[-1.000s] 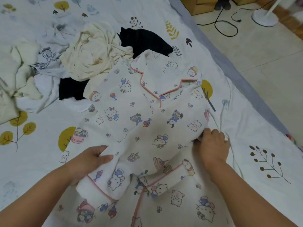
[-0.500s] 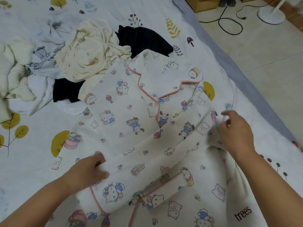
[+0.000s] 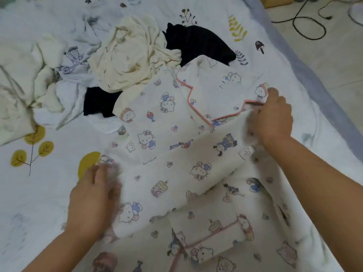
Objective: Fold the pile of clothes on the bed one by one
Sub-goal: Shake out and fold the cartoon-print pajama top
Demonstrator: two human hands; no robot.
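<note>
A white pyjama top point(image 3: 157, 122) with cartoon cats and pink piping lies spread on the bed in front of me. Its lower part is folded up into a band that slants across the middle. My left hand point(image 3: 94, 195) grips the left end of that band, blurred by motion. My right hand point(image 3: 273, 118) grips the band's right end near the pink-edged collar. Behind the top lies the pile: a cream garment point(image 3: 129, 55), a black garment point(image 3: 198, 44), a second black piece point(image 3: 100, 104) and pale printed clothes point(image 3: 29, 79) at the left.
The bed sheet point(image 3: 49, 173) is white with yellow leaves and small plants. The bed's grey edge point(image 3: 306, 75) runs diagonally at the right, with tiled floor and a black cable point(image 3: 310, 30) beyond it.
Both hands have carried the folded band away from me, over the top's chest. The right hand went from the side seam up to the collar. The left hand moved slightly outward.
</note>
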